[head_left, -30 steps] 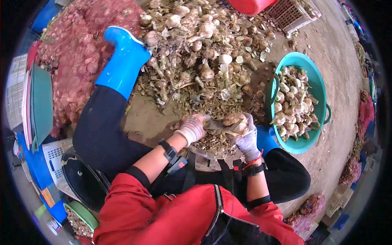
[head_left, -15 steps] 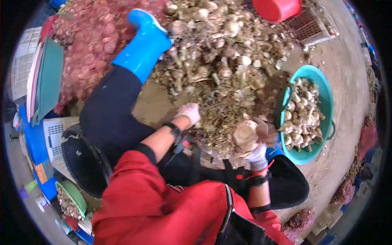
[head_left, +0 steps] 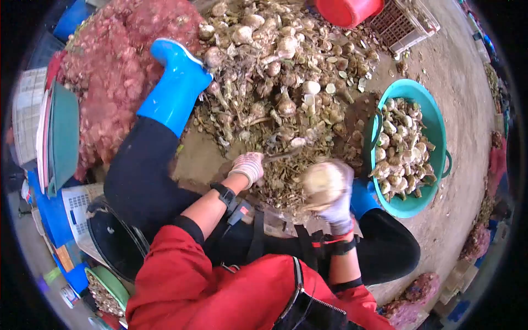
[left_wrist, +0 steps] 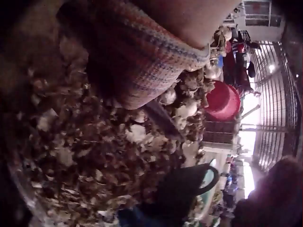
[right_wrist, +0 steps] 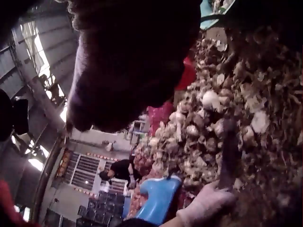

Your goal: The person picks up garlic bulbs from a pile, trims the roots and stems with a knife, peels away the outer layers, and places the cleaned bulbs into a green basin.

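Observation:
My left hand (head_left: 248, 166), in a striped knit glove (left_wrist: 142, 61), grips a knife whose blade (head_left: 283, 155) points right over a heap of dry trimmings (head_left: 286, 181). The blade (right_wrist: 230, 151) also shows in the right wrist view, above the left hand (right_wrist: 206, 205). My right hand (head_left: 338, 206), in a pale purple glove (right_wrist: 128, 61), holds a garlic bulb (head_left: 323, 183) raised over my lap, a hand's width right of the knife. A big pile of untrimmed garlic (head_left: 275, 71) lies just beyond both hands.
A teal basin (head_left: 434, 118) with trimmed garlic sits at the right. My blue boot (head_left: 173, 85) rests against the pile. Red mesh sacks (head_left: 104, 71) lie at the left, with a red bucket (head_left: 346, 8) and a crate (head_left: 404, 19) behind the pile.
A second ago both hands met at the bulb with the knife on it. They have since parted: the left hand drew back with the knife, and the right hand holds the bulb alone.

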### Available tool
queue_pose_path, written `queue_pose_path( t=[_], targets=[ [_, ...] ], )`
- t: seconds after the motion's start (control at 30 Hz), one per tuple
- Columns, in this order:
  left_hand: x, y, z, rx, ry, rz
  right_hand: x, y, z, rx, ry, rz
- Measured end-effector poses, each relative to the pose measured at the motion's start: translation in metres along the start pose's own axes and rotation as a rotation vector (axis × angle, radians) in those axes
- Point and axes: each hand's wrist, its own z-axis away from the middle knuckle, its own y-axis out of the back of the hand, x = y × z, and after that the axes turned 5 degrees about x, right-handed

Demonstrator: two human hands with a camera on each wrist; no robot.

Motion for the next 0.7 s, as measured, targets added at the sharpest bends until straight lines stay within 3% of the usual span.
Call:
queue_pose_path(
  t=[0.03,0.1,0.17,0.2,0.27,0.3,0.33,0.37,0.43,0.47,0.53,0.57,0.6,0.67,0.7],
  targets=[
    [0.006,0.009,-0.005,0.051,0.089,0.052,0.036,0.021,0.003,0.124,-0.199,-0.031],
    [0.018,0.005,-0.020,0.091,0.158,0.104,0.044,0.049,-0.006,0.328,-0.350,-0.632],
    [0.021,-0.008,-0.045,0.462,-0.150,0.318,-0.012,0.053,-0.045,0.446,-0.232,-1.216],
    [0.038,0.006,-0.046,0.377,-0.209,0.289,-0.006,0.053,-0.044,0.450,-0.222,-1.213],
    [0.049,-0.027,-0.090,0.502,-0.414,0.004,0.024,0.051,-0.037,0.573,-0.433,-0.723],
    [0.050,-0.046,-0.118,0.386,-0.369,-0.031,0.041,0.046,-0.033,0.471,-0.524,-0.647],
    [0.053,-0.042,-0.114,0.481,-0.419,-0.143,0.046,0.038,-0.034,0.359,-0.603,-0.565],
    [0.061,-0.036,-0.113,0.370,-0.331,-0.032,0.048,0.028,-0.020,0.112,-0.601,-0.128],
    [0.069,-0.014,-0.094,0.214,-0.176,0.206,0.068,0.009,-0.006,0.044,-0.640,-0.148],
    [0.060,-0.044,-0.100,0.389,-0.212,0.661,0.088,0.004,-0.001,-0.004,-0.448,0.076],
    [0.072,-0.024,-0.048,0.203,-0.112,1.126,0.074,-0.010,-0.007,-0.013,-0.453,-0.085],
    [0.075,-0.022,-0.029,0.187,-0.048,1.126,0.061,-0.013,-0.013,-0.058,-0.501,-0.279],
    [0.063,-0.031,-0.026,0.258,-0.272,0.861,0.050,-0.015,-0.019,-0.109,-0.541,-0.475],
    [0.038,-0.052,-0.021,0.567,-0.642,0.293,0.040,-0.006,-0.022,-0.092,-0.542,-0.503],
    [0.054,-0.019,0.002,0.482,-0.486,0.524,0.035,0.000,-0.024,-0.133,-0.533,-0.464]
  ],
)
